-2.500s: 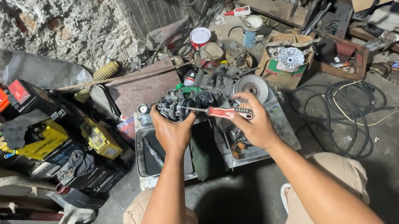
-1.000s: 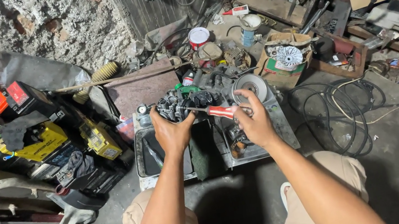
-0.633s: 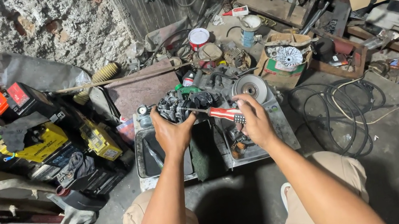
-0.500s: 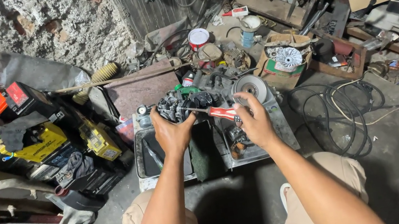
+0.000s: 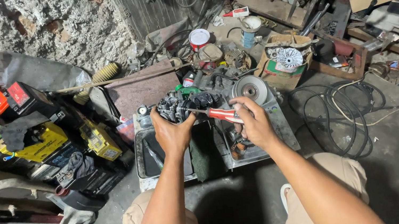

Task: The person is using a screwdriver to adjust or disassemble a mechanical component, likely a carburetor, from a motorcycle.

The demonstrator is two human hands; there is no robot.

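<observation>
Cluttered workshop floor, frame centre: left hand still clasps the dark engine part while right hand, gripping the red-handled screwdriver, has barely shifted.

Both arms reach forward; left hand and right hand have fingers curled.

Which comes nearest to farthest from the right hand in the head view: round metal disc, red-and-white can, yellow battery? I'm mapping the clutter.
From the right hand:
1. Round metal disc, just above it on the engine part.
2. Red-and-white can, farther up by the wall.
3. Yellow battery, far left.
</observation>
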